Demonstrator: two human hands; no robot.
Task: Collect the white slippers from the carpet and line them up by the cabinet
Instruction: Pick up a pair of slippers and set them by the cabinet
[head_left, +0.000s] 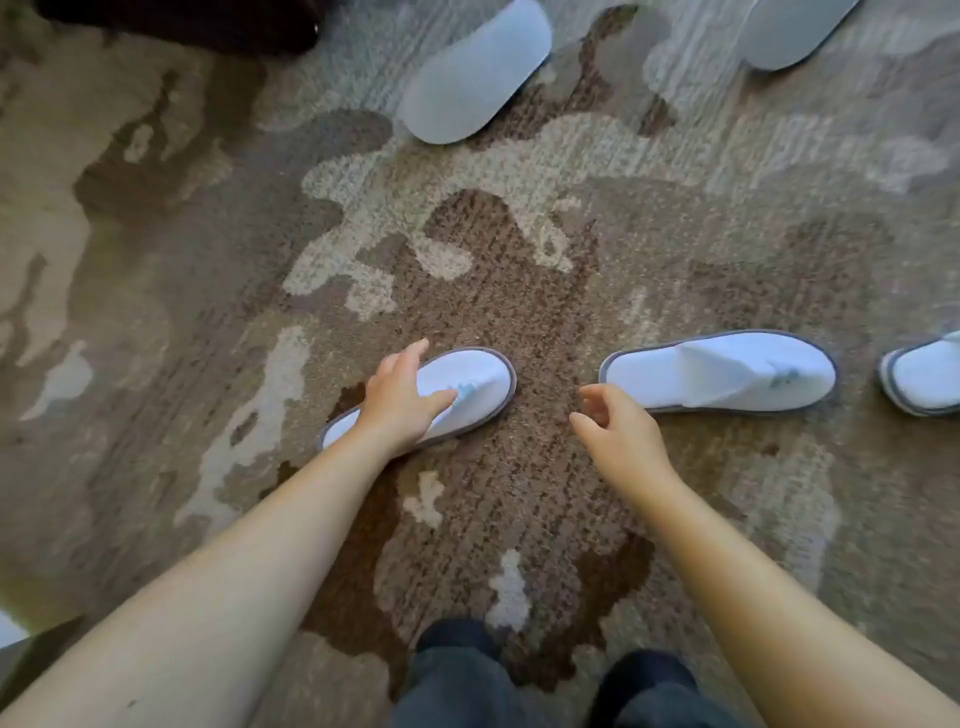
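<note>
Your left hand (400, 397) lies spread over a white slipper (470, 387) on the patterned carpet (519, 260), not closed around it, while your right hand (618, 431) hovers loosely open, empty, beside a second slipper (722, 371).

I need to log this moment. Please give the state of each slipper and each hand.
Left hand: open, resting on near slipper.
Right hand: open, empty.
Near slipper: upright, on carpet.
Middle slipper: upright, untouched.
Edge slipper: upright, partly cut off.
Two far slippers: soles up.
</note>
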